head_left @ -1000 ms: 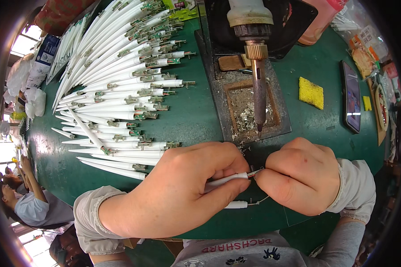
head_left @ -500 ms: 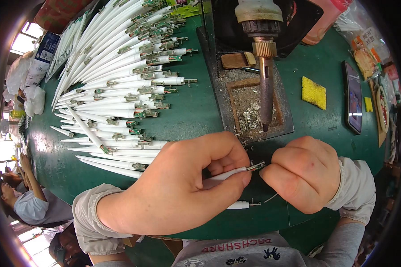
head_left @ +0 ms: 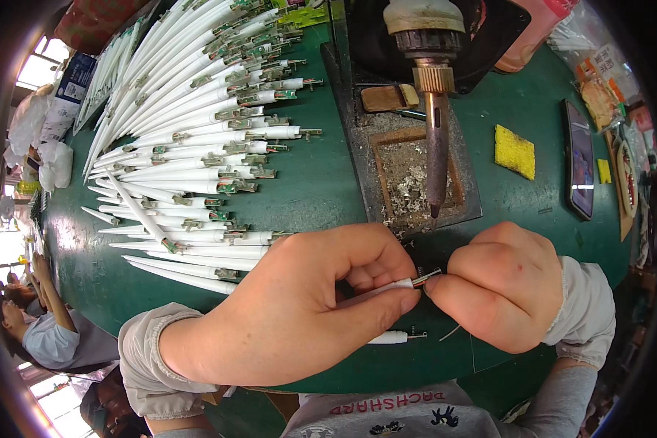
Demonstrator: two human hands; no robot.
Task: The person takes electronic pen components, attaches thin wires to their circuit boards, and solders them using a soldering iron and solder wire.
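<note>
My left hand is closed around a white stylus pen. Its bare inner end, with metal parts and thin coloured wires, points to the right. My right hand is closed, its fingertips against or right beside that end. Whatever those fingers pinch is hidden. A short grey wire shows just below the right hand; whether it is held I cannot tell. Another white stylus lies on the table under my left hand. Beyond, many similar styluses lie fanned out, with their circuit ends toward the right.
A soldering iron hangs tip down over a tray of solder crumbs. To its right are a yellow sponge and a phone. Plastic bags lie at the far right. Another person sits at the left.
Both hands have shifted slightly to the right with the stylus. The stylus has turned a little in my left hand, so its end shows a different side.
</note>
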